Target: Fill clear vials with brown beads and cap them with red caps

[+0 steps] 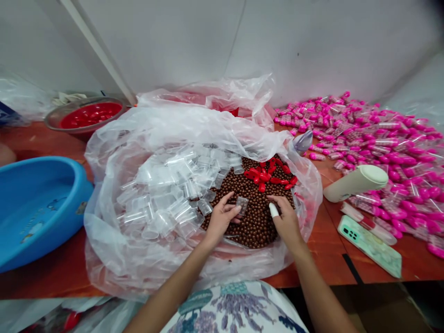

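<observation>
My left hand (225, 216) grips a small clear plastic tube (242, 206) between thumb and fingers, above brown round beads (255, 226). To its right, my right hand (285, 217) hovers at the edge of the beads with its fingers apart and nothing visible in them; a white cover wraps one digit. Several glossy red caps (262, 176) lie on the beads just beyond both hands. A heap of empty clear tubes (169, 194) fills the left side of the same large plastic bag (114, 259).
Left stand a blue basin (78, 185) and a bowl of red pieces (52, 121). Filled pink-capped tubes (374, 138) pile up on the right. Nearer are a beige bottle-like object (354, 184) and a green-cased phone (371, 245). A wall (194, 41) closes the back.
</observation>
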Demonstrator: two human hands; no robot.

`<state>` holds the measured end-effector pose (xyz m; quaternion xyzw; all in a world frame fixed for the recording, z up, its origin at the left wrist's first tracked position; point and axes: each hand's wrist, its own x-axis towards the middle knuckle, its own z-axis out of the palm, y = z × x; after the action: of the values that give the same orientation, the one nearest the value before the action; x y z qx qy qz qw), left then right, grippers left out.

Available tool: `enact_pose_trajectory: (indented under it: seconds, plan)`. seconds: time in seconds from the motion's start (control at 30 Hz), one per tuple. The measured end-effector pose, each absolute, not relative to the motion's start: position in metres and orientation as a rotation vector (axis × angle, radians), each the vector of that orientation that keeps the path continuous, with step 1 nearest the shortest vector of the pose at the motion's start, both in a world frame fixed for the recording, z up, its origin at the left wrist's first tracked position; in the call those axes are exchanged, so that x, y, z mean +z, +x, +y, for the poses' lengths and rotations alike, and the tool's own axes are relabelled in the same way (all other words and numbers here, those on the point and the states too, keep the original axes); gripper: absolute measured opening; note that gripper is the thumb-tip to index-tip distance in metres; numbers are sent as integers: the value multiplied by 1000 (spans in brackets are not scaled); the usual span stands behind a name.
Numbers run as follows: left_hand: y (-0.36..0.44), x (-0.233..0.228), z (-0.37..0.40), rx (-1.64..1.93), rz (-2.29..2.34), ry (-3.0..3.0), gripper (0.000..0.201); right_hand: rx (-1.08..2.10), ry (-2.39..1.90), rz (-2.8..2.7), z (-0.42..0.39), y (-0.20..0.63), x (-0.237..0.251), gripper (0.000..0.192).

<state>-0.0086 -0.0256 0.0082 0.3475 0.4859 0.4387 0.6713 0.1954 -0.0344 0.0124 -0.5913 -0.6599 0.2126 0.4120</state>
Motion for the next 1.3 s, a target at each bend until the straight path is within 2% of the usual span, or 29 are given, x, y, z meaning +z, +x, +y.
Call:
enact_pose_trajectory:
  seconds: [0.3, 0.5, 0.67, 0.8, 1.0, 1.3]
  plan:
    - [-18, 12, -35, 936, 1124, 781, 46, 341, -1588, -1686, 2, 198, 16, 32]
    - [-9, 16, -39, 1038, 1042, 707, 47, 258, -1595, -1716, 27, 180, 21, 27]
    - [0, 20, -41, 1060, 1025, 670, 48, 235, -1536, -1734, 53, 161, 23, 38]
    - [-6, 20, -43, 1051, 1037, 661, 45, 336, -1451, -1733, 56, 163, 28, 25]
    - [-11, 27, -48, 1059, 1013, 715, 41, 552, -1420, -1480, 27, 179, 35, 33]
    - [-3, 45, -41, 1011, 714, 904, 39, 1128, -1300, -1239, -5, 175, 27, 28]
